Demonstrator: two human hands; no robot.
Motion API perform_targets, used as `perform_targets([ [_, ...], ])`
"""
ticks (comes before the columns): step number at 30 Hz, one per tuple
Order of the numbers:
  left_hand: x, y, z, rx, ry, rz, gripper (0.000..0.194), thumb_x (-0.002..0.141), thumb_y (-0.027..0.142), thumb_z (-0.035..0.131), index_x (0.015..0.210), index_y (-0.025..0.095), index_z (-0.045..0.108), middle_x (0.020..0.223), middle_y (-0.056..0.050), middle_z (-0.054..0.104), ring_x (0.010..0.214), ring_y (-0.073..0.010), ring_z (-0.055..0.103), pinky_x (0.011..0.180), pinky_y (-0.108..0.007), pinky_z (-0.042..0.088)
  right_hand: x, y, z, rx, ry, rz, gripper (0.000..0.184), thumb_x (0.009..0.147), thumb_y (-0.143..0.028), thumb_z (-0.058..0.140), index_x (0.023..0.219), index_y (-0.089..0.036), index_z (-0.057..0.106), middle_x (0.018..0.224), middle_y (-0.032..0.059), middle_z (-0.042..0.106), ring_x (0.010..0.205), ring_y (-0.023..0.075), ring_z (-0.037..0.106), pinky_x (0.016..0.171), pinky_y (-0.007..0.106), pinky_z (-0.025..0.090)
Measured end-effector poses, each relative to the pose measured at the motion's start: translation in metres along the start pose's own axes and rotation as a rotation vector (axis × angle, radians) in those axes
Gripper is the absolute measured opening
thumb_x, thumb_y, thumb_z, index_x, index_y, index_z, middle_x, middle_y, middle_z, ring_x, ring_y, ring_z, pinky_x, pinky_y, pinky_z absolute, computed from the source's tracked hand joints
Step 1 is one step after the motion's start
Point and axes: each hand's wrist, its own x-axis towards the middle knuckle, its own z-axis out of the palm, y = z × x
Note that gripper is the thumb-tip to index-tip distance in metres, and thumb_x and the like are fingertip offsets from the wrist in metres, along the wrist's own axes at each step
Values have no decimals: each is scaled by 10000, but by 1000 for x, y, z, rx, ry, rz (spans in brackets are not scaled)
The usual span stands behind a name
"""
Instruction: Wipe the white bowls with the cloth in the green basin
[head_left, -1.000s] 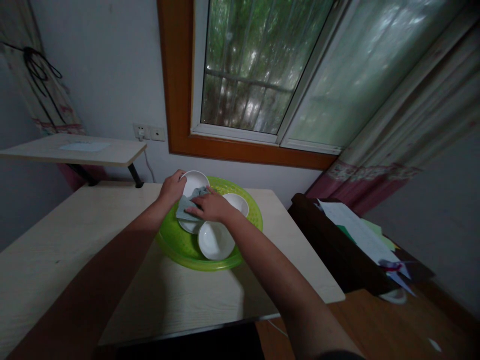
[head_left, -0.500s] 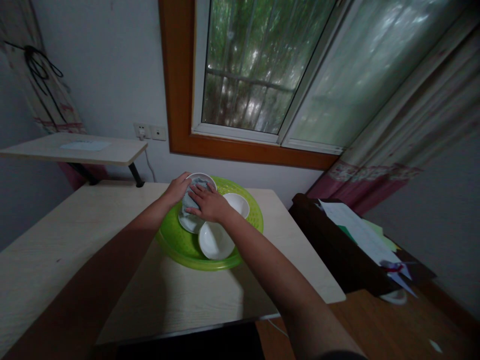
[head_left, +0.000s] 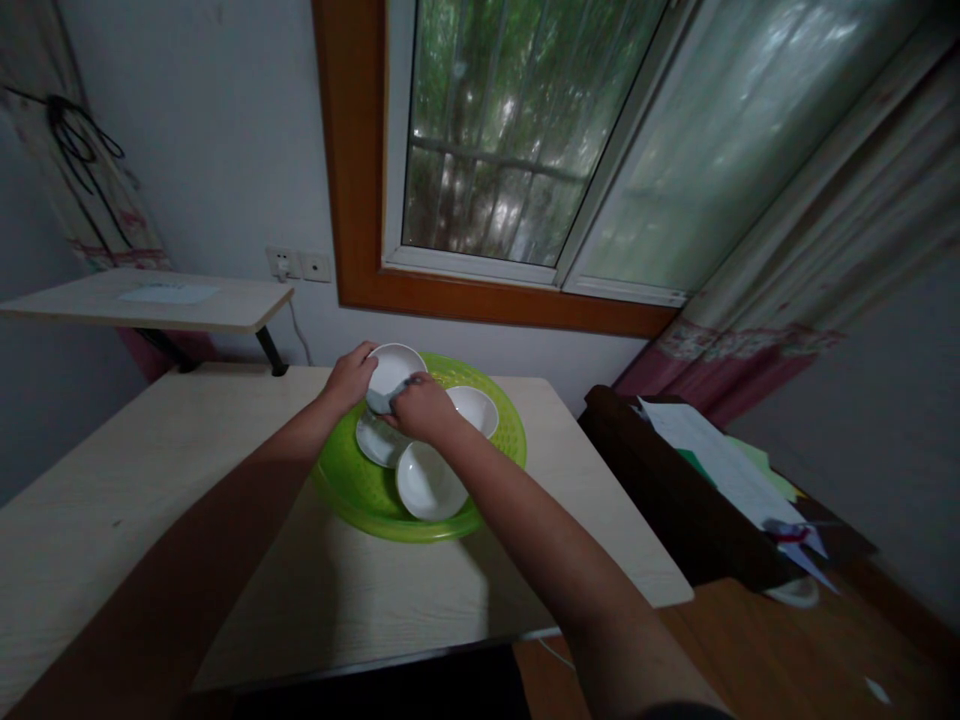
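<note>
A white bowl (head_left: pixel 393 370) is tilted above the far left part of a green plastic basket (head_left: pixel 360 507). Its left rim is gripped by my left hand (head_left: pixel 351 378). At the bowl's lower right edge, my right hand (head_left: pixel 422 407) is closed on a grey cloth (head_left: pixel 381 400), which is mostly hidden beneath the fingers. Under the held bowl, another white bowl (head_left: pixel 379 441) rests in the basket. A third white bowl (head_left: pixel 433 483) sits near the front, and one more bowl (head_left: pixel 480 408) stands at the right, partly covered by my right wrist.
The basket stands on a light wooden table (head_left: pixel 247 590). A raised shelf (head_left: pixel 247 300) occupies the table's back left. Behind are wall sockets (head_left: pixel 298 264) and a window (head_left: pixel 510 150). Right of the table, a dark cabinet (head_left: pixel 660 480) bears papers (head_left: pixel 712 465).
My right hand, spread flat on the cloth inside the bowl before, has drawn its fingers together at the lower right rim. The cloth is bunched, and the bowl's white inside now shows.
</note>
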Motion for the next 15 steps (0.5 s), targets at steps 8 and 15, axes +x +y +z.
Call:
perform_targets([
  [8,-3,4,-2,-51,-22,-12,378,835,332,388,1107,203,616,1036,-45,680,941,-207,592,861,-306,457,-7,11,6,146,13,-152,324,927,-196,558,1239,-165,639,1257,102,708,1150,212,668,1214,434,251],
  [15,-1,-2,4,-117,-91,47,330,833,343,395,1058,213,598,1044,-27,674,1004,-198,596,941,-313,456,-7,8,13,188,55,-109,628,875,-269,616,1468,-163,436,1575,129,412,1424,258,440,1239,517,177],
])
